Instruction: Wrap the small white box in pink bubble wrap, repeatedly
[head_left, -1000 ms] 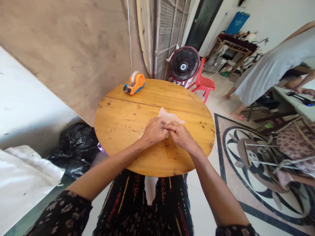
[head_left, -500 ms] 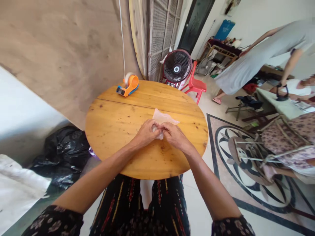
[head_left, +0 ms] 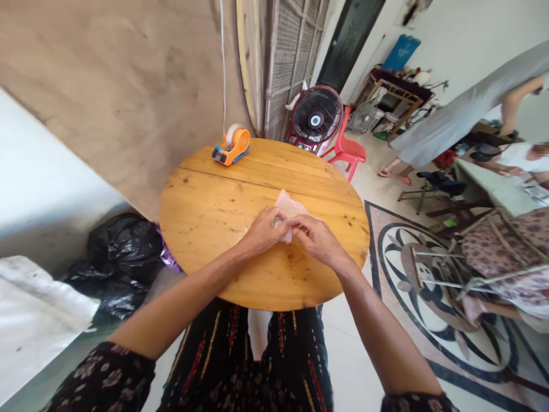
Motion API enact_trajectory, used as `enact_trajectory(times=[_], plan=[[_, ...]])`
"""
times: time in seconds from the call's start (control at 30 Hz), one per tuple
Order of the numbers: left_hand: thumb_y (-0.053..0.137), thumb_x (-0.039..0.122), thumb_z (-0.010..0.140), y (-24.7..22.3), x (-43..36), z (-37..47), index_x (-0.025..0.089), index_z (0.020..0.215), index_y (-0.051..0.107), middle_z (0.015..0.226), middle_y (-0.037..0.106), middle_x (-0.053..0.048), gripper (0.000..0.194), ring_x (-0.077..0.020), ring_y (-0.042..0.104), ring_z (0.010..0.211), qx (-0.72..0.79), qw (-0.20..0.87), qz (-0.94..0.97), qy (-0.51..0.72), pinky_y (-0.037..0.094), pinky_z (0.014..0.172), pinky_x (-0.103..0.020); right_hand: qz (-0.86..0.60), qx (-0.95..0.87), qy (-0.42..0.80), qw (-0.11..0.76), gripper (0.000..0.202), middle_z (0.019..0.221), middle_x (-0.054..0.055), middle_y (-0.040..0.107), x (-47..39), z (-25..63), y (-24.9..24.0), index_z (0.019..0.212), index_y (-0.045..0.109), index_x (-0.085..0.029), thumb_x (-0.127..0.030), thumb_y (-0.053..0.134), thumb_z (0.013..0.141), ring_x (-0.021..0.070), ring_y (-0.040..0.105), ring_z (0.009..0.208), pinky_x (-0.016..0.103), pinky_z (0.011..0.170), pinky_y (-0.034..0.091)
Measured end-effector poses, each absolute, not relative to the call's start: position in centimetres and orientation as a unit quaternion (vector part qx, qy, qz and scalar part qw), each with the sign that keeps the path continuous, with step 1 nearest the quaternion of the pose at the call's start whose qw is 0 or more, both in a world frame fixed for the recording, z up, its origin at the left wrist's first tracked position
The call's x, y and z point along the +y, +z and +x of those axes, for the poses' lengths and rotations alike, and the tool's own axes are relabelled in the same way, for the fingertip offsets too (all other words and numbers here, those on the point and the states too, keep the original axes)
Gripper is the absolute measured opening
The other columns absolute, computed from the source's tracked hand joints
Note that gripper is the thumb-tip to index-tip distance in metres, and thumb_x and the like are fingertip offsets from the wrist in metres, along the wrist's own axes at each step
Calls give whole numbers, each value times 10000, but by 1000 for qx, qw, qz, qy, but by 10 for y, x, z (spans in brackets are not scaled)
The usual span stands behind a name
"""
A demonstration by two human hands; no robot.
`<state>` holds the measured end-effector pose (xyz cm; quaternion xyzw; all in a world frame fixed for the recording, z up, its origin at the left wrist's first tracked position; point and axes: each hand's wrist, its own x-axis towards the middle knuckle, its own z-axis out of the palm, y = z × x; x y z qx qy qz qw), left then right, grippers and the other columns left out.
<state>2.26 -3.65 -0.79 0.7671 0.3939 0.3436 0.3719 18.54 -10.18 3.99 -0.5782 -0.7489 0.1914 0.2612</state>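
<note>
Head view: left hand (head_left: 265, 232) and right hand (head_left: 315, 237) pinch and partly hide a pinkish sheet (head_left: 289, 204), tape dispenser (head_left: 237, 152) and fan (head_left: 316, 119) beyond.

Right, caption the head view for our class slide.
Left hand and right hand hold a pinkish sheet at a wooden table, an orange tape dispenser near its far edge.

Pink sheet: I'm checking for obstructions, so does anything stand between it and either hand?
Nothing visible does: the left hand and right hand both touch the sheet. The tape dispenser sits apart, toward the table's far edge.
</note>
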Motion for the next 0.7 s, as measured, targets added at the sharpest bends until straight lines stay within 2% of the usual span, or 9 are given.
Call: enact_trajectory(times=[0.1, 0.23, 0.33, 0.5, 0.6, 0.7], plan=[[630, 219, 761, -11, -34, 23, 172, 914, 605, 961, 630, -36, 162, -189, 571, 896, 402, 364, 768, 341, 467, 844, -327, -596, -729, 175, 287, 263, 995, 51, 721, -107, 196, 41, 1049, 702, -211, -184, 505, 878, 182, 669, 855, 329, 780, 518], [632, 209, 752, -10, -33, 22, 161, 974, 606, 1028, 634, -57, 229, -206, 585, 955, 411, 364, 769, 328, 480, 895, -349, -626, -694, 172, 312, 372, 1028, 63, 711, -106, 206, 47, 1208, 663, -209, -201, 510, 869, 166, 679, 752, 337, 720, 542], [621, 201, 756, -8, -34, 22, 158, 1015, 611, 1076, 642, -69, 264, -228, 577, 1053, 405, 339, 783, 328, 470, 962, -366, -625, -700, 134, 317, 360, 1080, 67, 711, -97, 208, 51, 1192, 680, -224, -212, 516, 872, 160, 676, 709, 370, 754, 554], [608, 206, 766, -7, -33, 21, 149, 1143, 614, 1206, 647, -89, 381, -254, 563, 1159, 390, 302, 811, 313, 445, 1046, -389, -591, -736, 88, 317, 335, 1238, 77, 670, -75, 215, 54, 1116, 707, -237, -170, 511, 853, 167, 675, 753, 414, 846, 557], [615, 214, 762, -6, -32, 22, 148, 1207, 607, 1295, 625, -102, 450, -265, 550, 1222, 395, 301, 813, 303, 427, 1088, -398, -569, -771, 69, 276, 397, 1237, 68, 677, -65, 223, 54, 1115, 708, -245, -108, 535, 786, 222, 672, 994, 443, 956, 521], [610, 224, 767, -5, -31, 23, 133, 1256, 598, 1363, 595, -117, 497, -271, 530, 1270, 385, 301, 820, 297, 402, 1123, -400, -563, -803, 31, 193, 507, 1317, 74, 644, -60, 229, 55, 1165, 697, -246, -58, 548, 717, 290, 549, 1258, 528, 1063, 431]])
